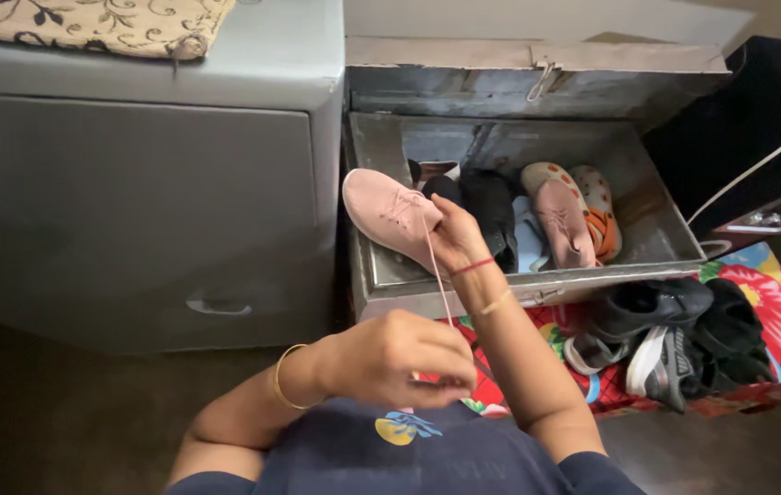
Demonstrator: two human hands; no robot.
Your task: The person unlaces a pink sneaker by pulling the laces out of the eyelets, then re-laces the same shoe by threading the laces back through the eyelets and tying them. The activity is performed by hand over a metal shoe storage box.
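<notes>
My right hand (454, 236) grips a pink lace-up shoe (386, 215) at its heel end and holds it tilted over the left front corner of an open metal trunk (675, 240). A thin pink lace (439, 280) runs down from the shoe to my left hand (399, 357). That hand is closed around the lace's end close to my chest. The matching pink shoe (560, 220) lies inside the trunk.
Black shoes (491, 206) and a spotted orange shoe (599, 197) also lie in the trunk. Several dark sneakers (656, 312) sit on a bright floral cloth (775, 302) in front of it. A grey cabinet (133, 211) stands left, topped by a patterned cloth (88, 23). A white cable (757, 165) crosses at right.
</notes>
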